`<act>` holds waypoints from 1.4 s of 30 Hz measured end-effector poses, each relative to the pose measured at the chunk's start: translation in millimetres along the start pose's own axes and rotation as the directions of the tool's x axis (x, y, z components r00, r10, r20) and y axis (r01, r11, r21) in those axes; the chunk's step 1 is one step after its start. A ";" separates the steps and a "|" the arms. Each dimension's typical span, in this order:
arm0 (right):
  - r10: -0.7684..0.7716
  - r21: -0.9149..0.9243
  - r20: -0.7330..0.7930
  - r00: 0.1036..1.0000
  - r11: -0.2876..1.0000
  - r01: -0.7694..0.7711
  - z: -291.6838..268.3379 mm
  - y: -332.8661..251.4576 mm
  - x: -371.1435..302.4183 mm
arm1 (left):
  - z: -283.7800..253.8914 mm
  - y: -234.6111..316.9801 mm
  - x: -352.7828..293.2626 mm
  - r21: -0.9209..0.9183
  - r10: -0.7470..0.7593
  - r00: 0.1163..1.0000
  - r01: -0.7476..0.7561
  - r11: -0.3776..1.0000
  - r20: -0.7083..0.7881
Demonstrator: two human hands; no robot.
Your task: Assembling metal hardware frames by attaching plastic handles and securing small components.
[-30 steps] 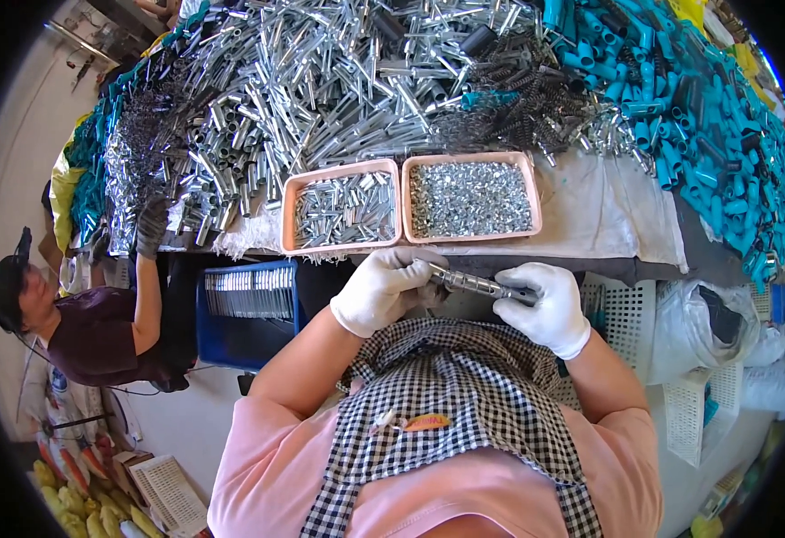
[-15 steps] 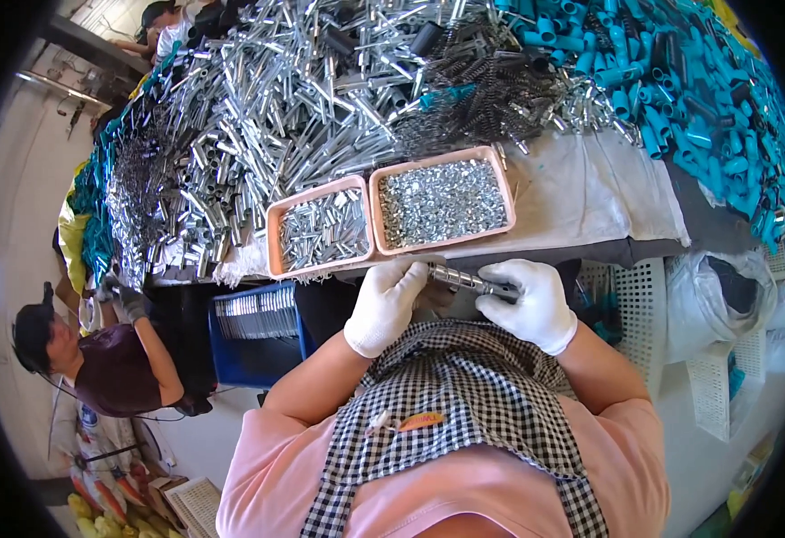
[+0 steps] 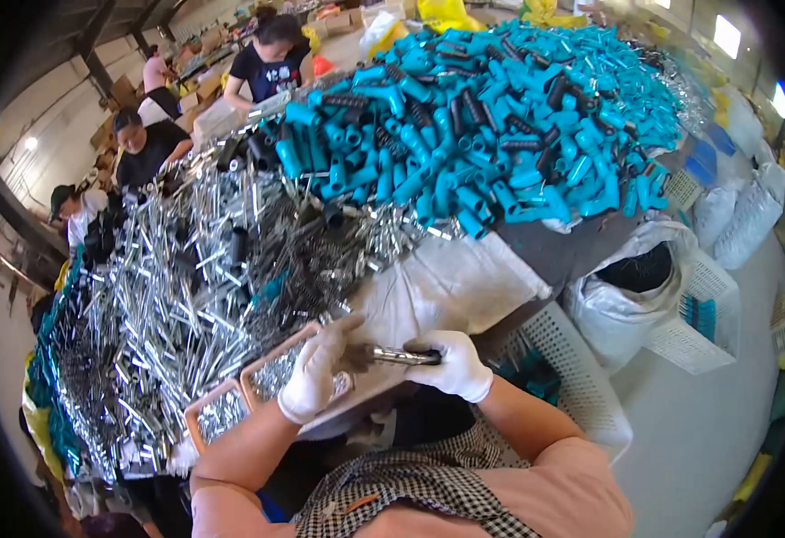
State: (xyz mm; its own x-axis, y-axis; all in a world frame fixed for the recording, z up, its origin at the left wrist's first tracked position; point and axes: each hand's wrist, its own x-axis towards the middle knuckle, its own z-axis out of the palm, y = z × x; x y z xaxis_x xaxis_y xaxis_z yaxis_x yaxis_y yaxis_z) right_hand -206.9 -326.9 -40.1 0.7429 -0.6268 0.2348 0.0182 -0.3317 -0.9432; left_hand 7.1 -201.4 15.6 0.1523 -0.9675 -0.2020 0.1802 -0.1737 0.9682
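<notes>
My right hand [image 3: 453, 366], in a white glove, is closed around the dark end of a shiny metal tube [image 3: 396, 355]. The tube lies roughly level in front of my body, its other end pointing left. At that left end is my left hand [image 3: 313, 369], also gloved, its fingertips dirty and smeared by motion. Whether those fingers grip the tube or only sit beside it, I cannot make out. Below my left hand is a pink tray [image 3: 251, 391] of small metal parts, partly hidden, with a second pink tray [image 3: 193, 425] further left.
A large heap of metal rods [image 3: 168, 296] and dark springs [image 3: 320, 269] covers the table's left. Teal plastic handles [image 3: 500, 134] pile up beyond. A white cloth [image 3: 451, 287] lies in front. At right stand a white perforated crate [image 3: 581, 386] and a white sack [image 3: 630, 287]. Several people work across the table.
My view has swung up and to the right, bringing the teal heap and more people into sight. My hands stay at the metal tube; the left fingers now look raised and blurred.
</notes>
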 end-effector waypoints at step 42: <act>0.389 0.624 -0.334 0.859 0.774 -0.107 -82.0 66.8 90.8 | 123.6 65.0 355.6 0.949 -0.377 0.922 -0.033 -0.314 -0.092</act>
State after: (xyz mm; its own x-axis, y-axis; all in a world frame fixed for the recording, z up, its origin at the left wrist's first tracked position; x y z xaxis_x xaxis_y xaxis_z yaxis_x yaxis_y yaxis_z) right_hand -193.1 -463.8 -62.5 0.4212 -0.9029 -0.0865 0.3521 0.2506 -0.9018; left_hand -47.1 -579.4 25.1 0.1624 -0.8094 -0.5644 -0.9837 -0.0880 -0.1568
